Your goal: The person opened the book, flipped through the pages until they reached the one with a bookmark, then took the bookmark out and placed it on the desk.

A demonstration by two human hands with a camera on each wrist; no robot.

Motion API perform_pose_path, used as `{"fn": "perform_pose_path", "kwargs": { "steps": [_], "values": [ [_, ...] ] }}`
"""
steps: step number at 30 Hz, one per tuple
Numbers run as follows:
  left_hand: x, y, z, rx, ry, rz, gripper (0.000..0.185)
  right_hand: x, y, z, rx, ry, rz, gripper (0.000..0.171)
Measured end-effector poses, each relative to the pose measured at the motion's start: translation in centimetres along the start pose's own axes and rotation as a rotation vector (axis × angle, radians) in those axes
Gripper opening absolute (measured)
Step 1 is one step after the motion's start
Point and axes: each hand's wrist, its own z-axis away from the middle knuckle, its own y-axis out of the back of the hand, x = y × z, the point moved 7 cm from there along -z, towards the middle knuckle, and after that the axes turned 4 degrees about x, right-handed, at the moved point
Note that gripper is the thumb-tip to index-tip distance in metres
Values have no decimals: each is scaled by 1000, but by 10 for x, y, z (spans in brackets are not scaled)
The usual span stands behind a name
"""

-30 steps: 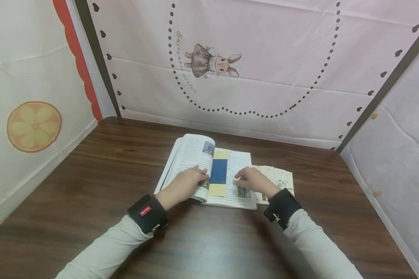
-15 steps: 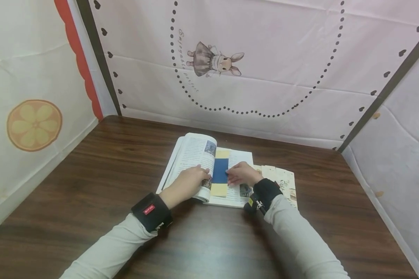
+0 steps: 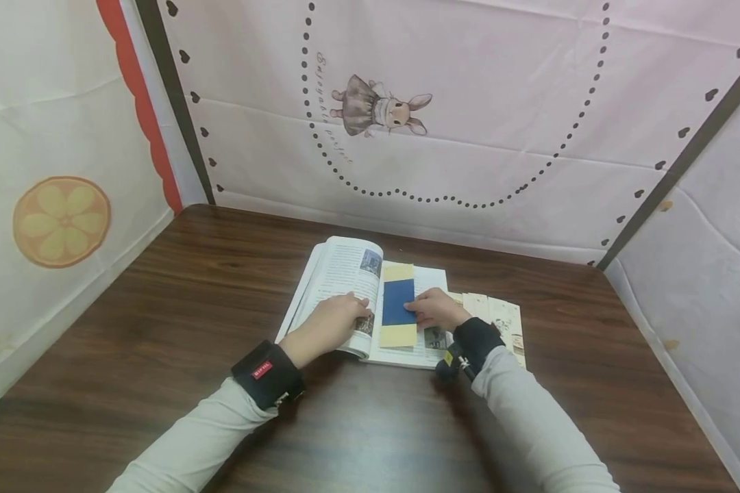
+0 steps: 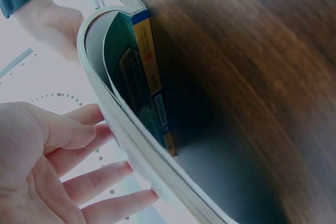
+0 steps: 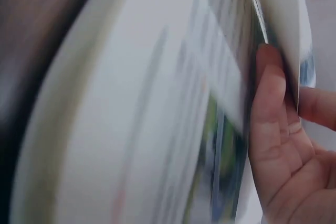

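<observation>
A thick book (image 3: 344,270) lies spread on the table, its left pages bowed up. My left hand (image 3: 328,323) rests on that left side; in the left wrist view its fingers (image 4: 97,179) are spread, fingertips at the page. With my right hand (image 3: 438,309) I pinch the right edge of a blue-and-yellow bookmark (image 3: 398,301) over the right page. From the right wrist, the bookmark's pale underside (image 5: 283,11) shows between thumb and fingers, tilted away from the printed page (image 5: 142,103).
Several cream printed cards (image 3: 502,316) lie fanned just right of the book, partly behind my right hand and wrist. The brown wooden table (image 3: 370,424) is bounded by cloth walls (image 3: 499,89) at the back and both sides.
My right hand moved left to the bookmark, took its edge, and shifted it slightly right, away from the bowed pages. The left hand stays on the book.
</observation>
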Motion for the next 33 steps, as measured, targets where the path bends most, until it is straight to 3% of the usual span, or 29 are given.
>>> {"fn": "perform_pose_path", "kwargs": {
  "steps": [10, 16, 20, 23, 25, 30, 33],
  "values": [
    [-5, 2, -1, -3, -14, -25, 25, 45, 73, 39, -11, 29, 25, 35],
    [-8, 0, 1, 11, -22, -40, 23, 88, 120, 68, 78, -68, 45, 22],
    [-9, 0, 2, 27, -27, -42, 22, 114, 145, 81, 161, -150, 75, 36],
    [-9, 0, 3, 28, -22, -34, 23, 125, 154, 85, 200, -173, 102, 33],
    [-9, 0, 3, 27, -19, -32, 24, 128, 157, 86, 233, -168, 170, 29],
    [-7, -1, 1, 21, -16, -19, 25, 121, 163, 88, 359, -159, 511, 33],
    [-5, -4, -1, 18, -18, -16, 25, 120, 165, 89, 374, -189, 642, 36]
  ]
}}
